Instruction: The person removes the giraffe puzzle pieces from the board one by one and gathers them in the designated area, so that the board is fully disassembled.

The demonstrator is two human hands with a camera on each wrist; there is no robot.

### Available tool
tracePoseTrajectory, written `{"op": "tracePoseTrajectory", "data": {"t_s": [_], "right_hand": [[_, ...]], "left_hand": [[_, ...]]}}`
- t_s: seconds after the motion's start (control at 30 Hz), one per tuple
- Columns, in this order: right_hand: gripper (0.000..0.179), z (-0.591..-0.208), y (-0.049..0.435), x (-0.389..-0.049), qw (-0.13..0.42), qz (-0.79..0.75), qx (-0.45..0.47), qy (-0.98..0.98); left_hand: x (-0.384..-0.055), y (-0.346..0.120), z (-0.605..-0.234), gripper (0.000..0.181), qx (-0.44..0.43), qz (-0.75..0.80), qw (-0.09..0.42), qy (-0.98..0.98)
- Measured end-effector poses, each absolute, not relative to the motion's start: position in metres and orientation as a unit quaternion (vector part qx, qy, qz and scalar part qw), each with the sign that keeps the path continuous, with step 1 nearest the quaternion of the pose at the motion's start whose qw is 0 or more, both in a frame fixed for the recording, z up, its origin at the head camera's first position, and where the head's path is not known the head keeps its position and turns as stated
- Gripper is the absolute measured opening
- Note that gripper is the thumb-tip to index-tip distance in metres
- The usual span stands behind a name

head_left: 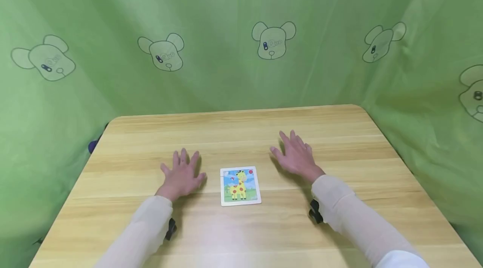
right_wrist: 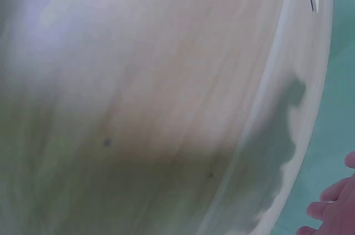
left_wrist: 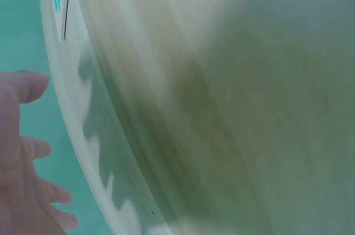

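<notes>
A green curtain (head_left: 219, 83) printed with cartoon bear heads (head_left: 272, 48) fills the frame's top and sides, around a wood-grain tabletop (head_left: 234, 142); at left, a purple object (head_left: 92, 146), seemingly rounded, shows past the edge.

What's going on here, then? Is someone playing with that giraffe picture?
A person sits or stands at a wooden table, with a square giraffe picture lying flat on it. Nobody is handling it at this moment: the left hand is to one side of it and the right hand to the other, a bit farther forward. Both hands are empty and held over the table with fingers spread. Behind hangs a green cloth printed with cartoon animal heads.
</notes>
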State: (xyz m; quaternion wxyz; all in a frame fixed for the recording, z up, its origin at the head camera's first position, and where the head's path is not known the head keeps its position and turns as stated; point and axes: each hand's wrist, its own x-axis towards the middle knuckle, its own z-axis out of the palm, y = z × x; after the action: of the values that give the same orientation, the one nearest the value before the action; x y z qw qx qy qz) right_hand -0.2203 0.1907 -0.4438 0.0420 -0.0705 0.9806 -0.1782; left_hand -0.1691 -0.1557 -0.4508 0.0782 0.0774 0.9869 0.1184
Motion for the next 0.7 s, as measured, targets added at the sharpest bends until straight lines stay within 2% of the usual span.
{"op": "tracePoseTrajectory", "data": {"t_s": [0.47,0.7], "right_hand": [[0.072,-0.446,0.172,-0.21,0.045,-0.202,-0.101,0.973],[0.066,-0.443,0.161,-0.207,0.024,-0.201,-0.126,0.971]], "left_hand": [[-0.121,-0.121,-0.446,0.076,0.158,0.121,0.1,0.975],[-0.099,-0.101,-0.44,0.078,0.194,0.124,0.119,0.966]]}}
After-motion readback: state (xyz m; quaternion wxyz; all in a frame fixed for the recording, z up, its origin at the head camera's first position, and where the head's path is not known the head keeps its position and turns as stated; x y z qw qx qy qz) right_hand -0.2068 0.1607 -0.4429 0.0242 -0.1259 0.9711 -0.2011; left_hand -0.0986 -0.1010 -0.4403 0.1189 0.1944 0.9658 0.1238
